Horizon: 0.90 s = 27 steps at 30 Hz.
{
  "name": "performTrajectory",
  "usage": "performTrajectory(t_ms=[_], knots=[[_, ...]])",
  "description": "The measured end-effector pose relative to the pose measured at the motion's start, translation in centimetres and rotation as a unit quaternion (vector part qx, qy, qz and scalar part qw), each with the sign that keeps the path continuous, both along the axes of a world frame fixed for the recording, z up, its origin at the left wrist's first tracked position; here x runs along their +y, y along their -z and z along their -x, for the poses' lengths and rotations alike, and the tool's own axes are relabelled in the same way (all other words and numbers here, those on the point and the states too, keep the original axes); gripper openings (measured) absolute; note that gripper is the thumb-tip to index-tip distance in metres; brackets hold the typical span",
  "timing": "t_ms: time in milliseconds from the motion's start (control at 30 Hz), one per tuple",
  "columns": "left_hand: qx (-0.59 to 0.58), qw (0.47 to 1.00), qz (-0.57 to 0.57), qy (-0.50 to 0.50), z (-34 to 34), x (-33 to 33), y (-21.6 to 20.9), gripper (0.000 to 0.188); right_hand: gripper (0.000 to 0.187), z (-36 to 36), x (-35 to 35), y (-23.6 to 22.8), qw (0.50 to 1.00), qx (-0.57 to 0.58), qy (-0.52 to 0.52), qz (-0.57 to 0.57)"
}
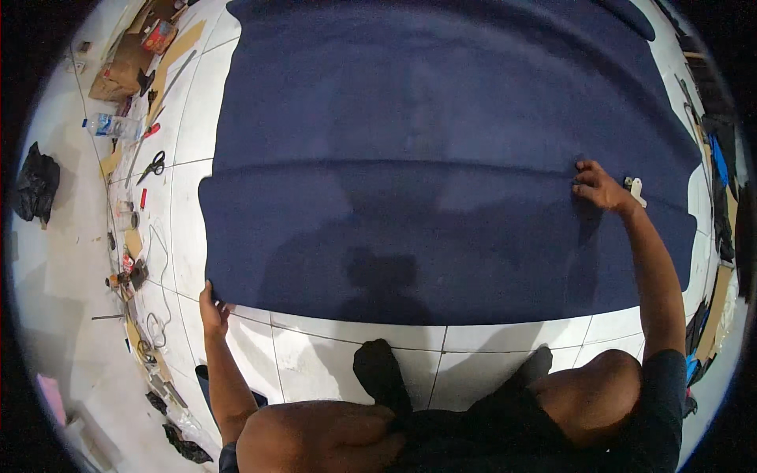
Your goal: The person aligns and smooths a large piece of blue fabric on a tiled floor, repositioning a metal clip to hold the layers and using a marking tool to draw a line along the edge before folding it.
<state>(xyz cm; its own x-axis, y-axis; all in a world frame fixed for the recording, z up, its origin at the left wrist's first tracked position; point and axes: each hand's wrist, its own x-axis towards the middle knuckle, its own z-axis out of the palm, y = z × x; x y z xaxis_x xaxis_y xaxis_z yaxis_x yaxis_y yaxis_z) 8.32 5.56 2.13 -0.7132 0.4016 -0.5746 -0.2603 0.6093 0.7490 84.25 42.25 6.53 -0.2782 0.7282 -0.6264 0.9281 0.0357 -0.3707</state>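
Observation:
A large sheet of dark blue fabric [441, 236] lies spread over the tiled floor in front of me, with a fold or crease running across its middle. At its near left corner, my left hand [214, 311] pinches the edge, thumb on top and fingers partly hidden beneath. My right hand [598, 188] is over the right part of the fabric, close to the crease, its bent fingers apart and nothing visible in them. Just beside the right wrist lies a small whitish object with a dark part [635, 191], its kind unclear.
Scissors [152, 166], a plastic bottle [114, 125], a cardboard box [124, 71] and small tools line the left side. A black plastic bag [37, 183] is further left. Cardboard and dark items [719, 292] lie along the right wall. My feet [382, 370] rest on white tiles.

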Motion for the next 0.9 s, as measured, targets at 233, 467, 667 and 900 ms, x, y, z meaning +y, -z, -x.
performTrajectory(t_ms=[233,467,667,900], knots=[[0.119,0.984,0.003,-0.136,-2.9,-5.0,2.4,0.055,0.047,0.4,-2.5,0.1,0.998,-0.039,-0.03,-0.034],[0.365,0.929,0.002,-0.058,4.9,-4.5,8.1,0.045,0.053,-1.4,-5.8,-0.9,0.979,-0.148,0.029,-0.138],[0.091,0.987,-0.058,-0.117,6.0,0.5,5.2,0.056,0.06,-1.2,-8.1,-0.3,0.985,-0.145,-0.06,-0.069],[-0.084,0.989,-0.115,-0.044,-7.9,-1.7,3.1,0.077,0.054,-1.6,-20.8,-1.6,0.919,-0.02,0.016,-0.394]])
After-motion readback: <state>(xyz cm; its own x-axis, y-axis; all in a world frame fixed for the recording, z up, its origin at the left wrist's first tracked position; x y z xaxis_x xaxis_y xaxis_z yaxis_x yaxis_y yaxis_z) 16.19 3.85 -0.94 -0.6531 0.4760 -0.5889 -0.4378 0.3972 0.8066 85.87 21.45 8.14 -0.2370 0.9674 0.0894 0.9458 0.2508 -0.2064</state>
